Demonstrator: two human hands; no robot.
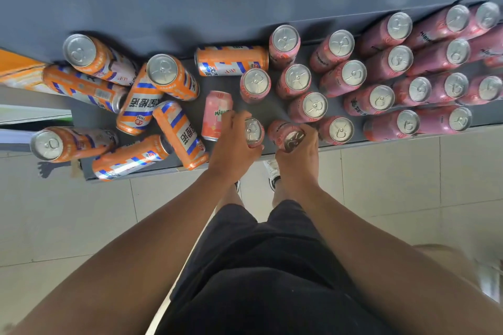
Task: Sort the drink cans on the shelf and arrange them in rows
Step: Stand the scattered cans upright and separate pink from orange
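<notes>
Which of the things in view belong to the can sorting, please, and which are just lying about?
Job: upright pink cans, jumbled orange cans, pink can on its side, shelf, left hand holding one pink can, right hand holding another pink can.
Bystanders: shoes, tiled floor.

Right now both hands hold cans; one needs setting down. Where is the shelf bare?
The shelf is bare between the back lying orange can and the lying pink can; a smaller gap lies beyond the left hand and right hand. The orange jumble and pink rows are crowded.
</notes>
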